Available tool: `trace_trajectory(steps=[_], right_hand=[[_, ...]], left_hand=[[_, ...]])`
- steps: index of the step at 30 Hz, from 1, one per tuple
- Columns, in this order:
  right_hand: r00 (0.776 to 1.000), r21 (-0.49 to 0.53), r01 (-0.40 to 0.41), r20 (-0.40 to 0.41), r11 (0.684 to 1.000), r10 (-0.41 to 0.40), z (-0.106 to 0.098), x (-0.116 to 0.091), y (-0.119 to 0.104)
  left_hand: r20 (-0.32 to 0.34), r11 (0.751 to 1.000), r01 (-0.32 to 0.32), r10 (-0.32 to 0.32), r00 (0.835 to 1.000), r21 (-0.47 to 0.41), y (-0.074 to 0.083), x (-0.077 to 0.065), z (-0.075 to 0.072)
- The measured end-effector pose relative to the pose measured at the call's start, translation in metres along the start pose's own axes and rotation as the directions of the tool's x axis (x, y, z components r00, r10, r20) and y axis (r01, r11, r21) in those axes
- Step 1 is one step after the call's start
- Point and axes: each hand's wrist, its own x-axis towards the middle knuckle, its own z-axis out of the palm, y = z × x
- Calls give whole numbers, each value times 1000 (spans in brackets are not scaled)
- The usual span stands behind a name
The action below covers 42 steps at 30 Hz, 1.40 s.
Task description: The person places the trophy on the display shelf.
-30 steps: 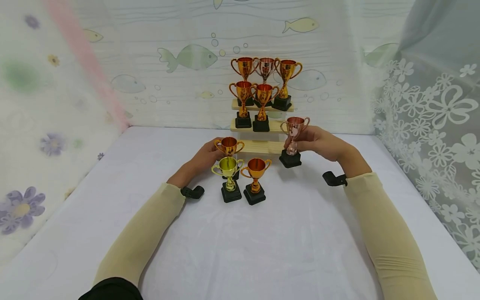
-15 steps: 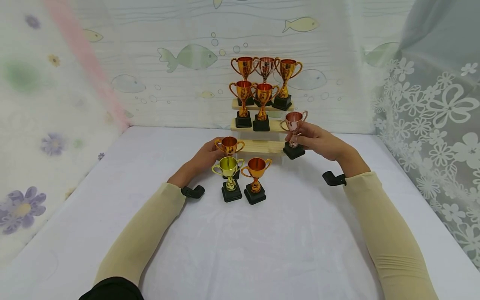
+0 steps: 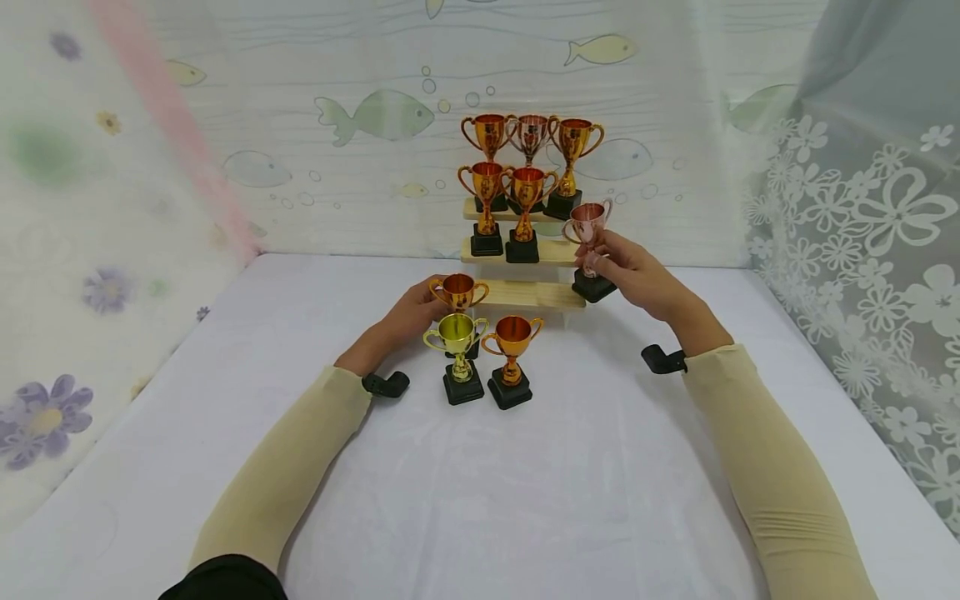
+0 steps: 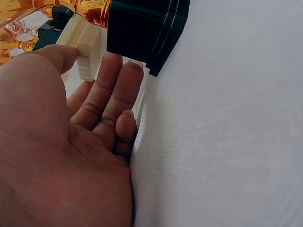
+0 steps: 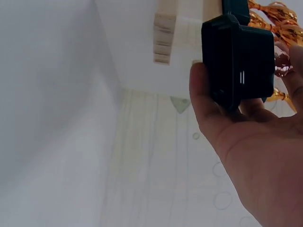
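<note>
The right hand (image 3: 637, 271) grips the pink trophy (image 3: 587, 221) by its stem, slightly tilted, with the wooden stand (image 3: 528, 293) just left of this grip. The left hand (image 3: 411, 312) has its thumb at a shelf end of the stand; whether it grips cannot be determined. A yellow trophy (image 3: 457, 332) and an orange trophy (image 3: 513, 334) stand between the hands, nearer the person.
</note>
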Motion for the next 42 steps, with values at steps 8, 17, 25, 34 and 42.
trace_trajectory(steps=[8, 17, 25, 34, 42], right_hand=[[988, -2, 44, -150, 999, -44, 6, 4, -1], [955, -28, 6, -297, 1000, -14, 16, 14, -1], [910, 32, 8, -414, 999, 6, 19, 20, 2], [867, 94, -42, -491, 995, 83, 27, 27, 12], [867, 249, -2, -482, 969, 125, 21, 28, 18]], left_hand=[[2, 1000, -10, 10, 1000, 23, 2, -1, 0], [-12, 999, 3, -3, 1000, 46, -3, -1, -1], [-2, 999, -19, 19, 1000, 37, -4, 0, 0], [0, 998, -4, 4, 1000, 57, -5, 3, 1], [8, 1000, 2, -3, 1000, 22, -3, 6, 2]])
